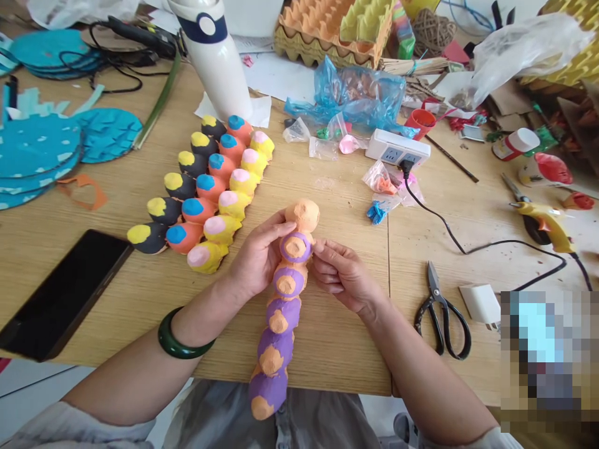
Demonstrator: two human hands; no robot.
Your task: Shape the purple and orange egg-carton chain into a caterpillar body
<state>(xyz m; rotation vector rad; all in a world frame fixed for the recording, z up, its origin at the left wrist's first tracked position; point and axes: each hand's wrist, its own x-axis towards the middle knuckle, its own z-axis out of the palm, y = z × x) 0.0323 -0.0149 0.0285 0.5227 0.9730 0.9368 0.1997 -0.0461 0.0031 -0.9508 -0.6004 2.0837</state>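
Note:
A strip of egg-carton cups [283, 312], coated in purple and orange clay, slants from the table middle to beyond its front edge. The far end cup [303, 214] is wholly orange; the others are purple with orange tips. My left hand [259, 252] is closed around the strip's left side, thumb on the orange end. At the opposite side, my right hand [344, 271] pinches the strip's edge beside the second cup, its other fingers curled. Whether a loose bit of clay is between those fingertips is too small to tell. A green bangle [171, 340] circles my left wrist.
Left of my hands stand black, orange and yellow clay-coated carton strips [218, 181]. A phone [63, 290] lies front left, black-handled scissors [440, 312] at right. A power strip [397, 148] trails a cable rightward past a yellow glue gun [545, 224]. A white tumbler [218, 68] stands behind.

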